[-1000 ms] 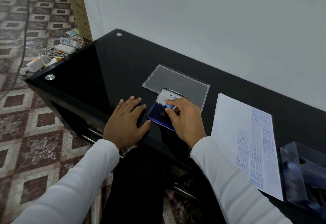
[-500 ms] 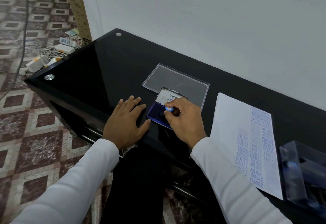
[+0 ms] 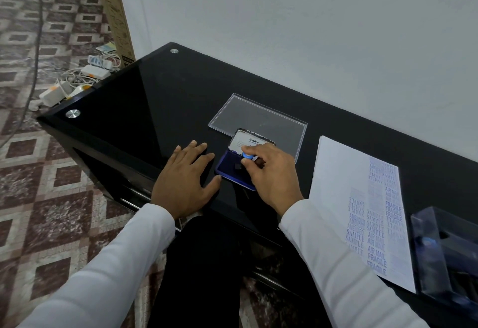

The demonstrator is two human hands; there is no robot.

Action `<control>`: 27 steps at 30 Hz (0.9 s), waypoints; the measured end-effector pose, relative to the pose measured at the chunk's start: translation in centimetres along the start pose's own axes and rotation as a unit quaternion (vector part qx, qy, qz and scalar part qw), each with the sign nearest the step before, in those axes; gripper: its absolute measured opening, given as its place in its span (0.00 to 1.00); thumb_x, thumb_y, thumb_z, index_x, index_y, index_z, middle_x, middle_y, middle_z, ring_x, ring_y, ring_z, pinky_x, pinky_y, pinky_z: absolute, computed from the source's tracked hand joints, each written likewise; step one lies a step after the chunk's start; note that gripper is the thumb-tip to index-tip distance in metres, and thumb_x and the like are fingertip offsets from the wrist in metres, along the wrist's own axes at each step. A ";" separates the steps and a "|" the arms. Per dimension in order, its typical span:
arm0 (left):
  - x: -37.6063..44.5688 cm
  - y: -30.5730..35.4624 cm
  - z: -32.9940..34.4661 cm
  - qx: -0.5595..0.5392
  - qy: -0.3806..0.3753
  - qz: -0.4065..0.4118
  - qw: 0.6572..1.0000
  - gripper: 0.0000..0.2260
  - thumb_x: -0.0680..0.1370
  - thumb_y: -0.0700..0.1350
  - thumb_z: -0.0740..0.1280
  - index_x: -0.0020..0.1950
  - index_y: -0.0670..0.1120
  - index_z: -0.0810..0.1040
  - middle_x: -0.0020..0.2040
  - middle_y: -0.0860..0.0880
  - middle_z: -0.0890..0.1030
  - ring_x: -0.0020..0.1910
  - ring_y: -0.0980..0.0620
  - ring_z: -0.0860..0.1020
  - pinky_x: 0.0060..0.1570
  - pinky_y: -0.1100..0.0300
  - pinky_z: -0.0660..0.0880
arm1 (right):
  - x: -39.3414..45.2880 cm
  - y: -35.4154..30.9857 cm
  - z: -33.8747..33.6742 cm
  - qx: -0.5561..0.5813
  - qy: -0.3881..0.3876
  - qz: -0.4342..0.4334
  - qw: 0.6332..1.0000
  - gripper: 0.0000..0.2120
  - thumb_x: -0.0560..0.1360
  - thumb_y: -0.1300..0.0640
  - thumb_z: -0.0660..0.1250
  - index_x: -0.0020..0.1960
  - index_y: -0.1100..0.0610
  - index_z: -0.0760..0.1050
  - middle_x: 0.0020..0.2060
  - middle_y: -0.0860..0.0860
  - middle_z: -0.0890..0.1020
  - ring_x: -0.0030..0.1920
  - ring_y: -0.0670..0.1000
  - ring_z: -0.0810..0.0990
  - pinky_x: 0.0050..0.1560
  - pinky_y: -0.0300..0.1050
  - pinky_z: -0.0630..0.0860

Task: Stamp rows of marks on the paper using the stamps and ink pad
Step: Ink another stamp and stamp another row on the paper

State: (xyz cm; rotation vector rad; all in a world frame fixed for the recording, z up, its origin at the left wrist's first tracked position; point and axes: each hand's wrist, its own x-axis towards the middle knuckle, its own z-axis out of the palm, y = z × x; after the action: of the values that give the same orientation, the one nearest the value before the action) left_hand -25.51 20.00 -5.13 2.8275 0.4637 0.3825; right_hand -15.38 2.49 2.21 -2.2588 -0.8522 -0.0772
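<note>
Black glossy counter [image 3: 144,100] runs from near left to far right along the white wall [image 3: 310,30]. Paper [image 3: 344,185] lies flat on the counter well right of your hands, long axis running away from you toward the wall, near end by the counter's front edge. Blue stamped marks (SAMPLE, AIR MAIL, FRAGILE) fill its right half in columns; upper rows look inverted or faint.

Clear plastic lid [image 3: 261,118] lies flat behind the ink pad, touching or just beside it; cannot tell which. Clear stamp box [image 3: 445,255] sits at far right, just beside the paper's right edge; dark contents blurred.

Your left hand [image 3: 185,181] rests flat on the counter, fingers straight and slightly spread, thumb tip touching or almost touching the ink pad's near left corner.

Ink pad [image 3: 234,166] is open, blue tray toward you, hinged lid with its white label tilted up on the far side; long axis runs left-near to right-far.

Your right hand [image 3: 271,175] is over the right part of the tray, fingers curled, thumb and index pinching the stamp [image 3: 248,156] by its blue knob. Stamp stands roughly upright, knob up, dark base down on the blue pad surface, below and left of your fingertips.
</note>
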 end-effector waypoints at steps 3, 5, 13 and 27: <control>0.0 -0.1 0.1 0.005 -0.001 0.000 1.000 0.33 0.76 0.68 0.51 0.75 0.53 0.70 0.78 0.49 0.66 0.80 0.50 0.57 0.78 0.51 0.45 | -0.1 0.0 -0.1 0.016 0.001 -0.003 1.000 0.10 0.74 0.59 0.73 0.55 0.56 0.83 0.51 0.49 0.84 0.47 0.44 0.80 0.53 0.36 0.78; 0.1 -0.1 0.1 0.004 -0.002 0.000 1.000 0.33 0.76 0.68 0.52 0.75 0.53 0.70 0.78 0.50 0.65 0.80 0.50 0.57 0.78 0.51 0.44 | -0.1 0.1 -0.2 0.020 -0.008 -0.001 1.000 0.09 0.73 0.59 0.74 0.53 0.55 0.83 0.50 0.49 0.84 0.45 0.43 0.79 0.48 0.30 0.75; 0.0 0.0 0.0 -0.001 -0.001 0.000 1.000 0.32 0.76 0.68 0.53 0.75 0.52 0.70 0.78 0.49 0.65 0.80 0.49 0.57 0.78 0.50 0.46 | -0.1 0.1 0.1 0.017 0.005 0.002 1.000 0.11 0.75 0.58 0.73 0.58 0.55 0.83 0.53 0.49 0.84 0.50 0.43 0.80 0.54 0.32 0.75; 0.0 0.0 0.0 -0.003 0.002 0.001 1.000 0.33 0.76 0.68 0.51 0.75 0.52 0.70 0.78 0.50 0.66 0.80 0.50 0.57 0.78 0.51 0.45 | 0.0 0.4 -0.1 0.037 -0.011 0.010 0.999 0.10 0.73 0.58 0.75 0.54 0.55 0.84 0.50 0.47 0.84 0.44 0.42 0.79 0.50 0.34 0.78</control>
State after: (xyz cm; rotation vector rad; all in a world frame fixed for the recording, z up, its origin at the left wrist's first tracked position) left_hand -25.54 20.01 -5.12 2.8213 0.4601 0.3894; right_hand -15.15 2.19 2.08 -2.2027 -0.8295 -0.0123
